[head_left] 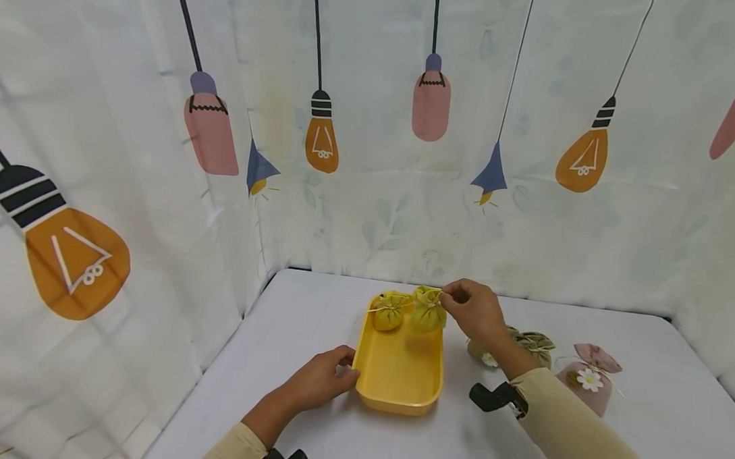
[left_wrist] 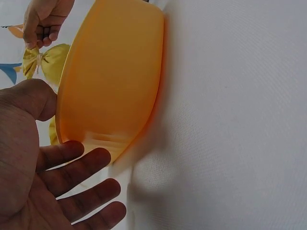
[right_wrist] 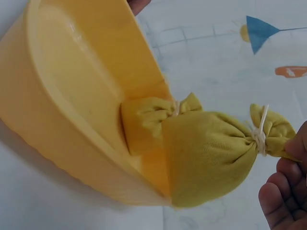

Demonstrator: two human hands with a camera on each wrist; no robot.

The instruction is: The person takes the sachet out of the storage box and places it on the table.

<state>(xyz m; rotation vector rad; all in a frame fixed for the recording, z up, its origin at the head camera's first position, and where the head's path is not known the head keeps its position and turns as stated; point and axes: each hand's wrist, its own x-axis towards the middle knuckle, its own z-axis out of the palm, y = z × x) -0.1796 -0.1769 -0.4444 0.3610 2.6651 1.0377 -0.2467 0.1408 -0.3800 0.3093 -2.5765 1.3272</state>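
My right hand (head_left: 475,312) pinches the gathered top of a small yellow-green drawstring pouch (right_wrist: 211,153), tied with a pale cord. This pouch is at the far right end of a yellow plastic tray (head_left: 398,382), overlapping its rim in the right wrist view. Beside it, a second yellow-green pouch (head_left: 389,312) sits in the tray's far left corner. My left hand (head_left: 321,378) is at the tray's left side, thumb and forefinger at the rim (left_wrist: 67,81). Its other fingers (left_wrist: 93,196) spread loosely beside the outer wall.
Right of the tray lie an olive-green pouch (head_left: 536,345), partly hidden by the right forearm, and a pink pouch (head_left: 587,386) with a white flower. The white table (head_left: 279,334) meets a hanging cloth printed with lamps (head_left: 368,223) at the back and left.
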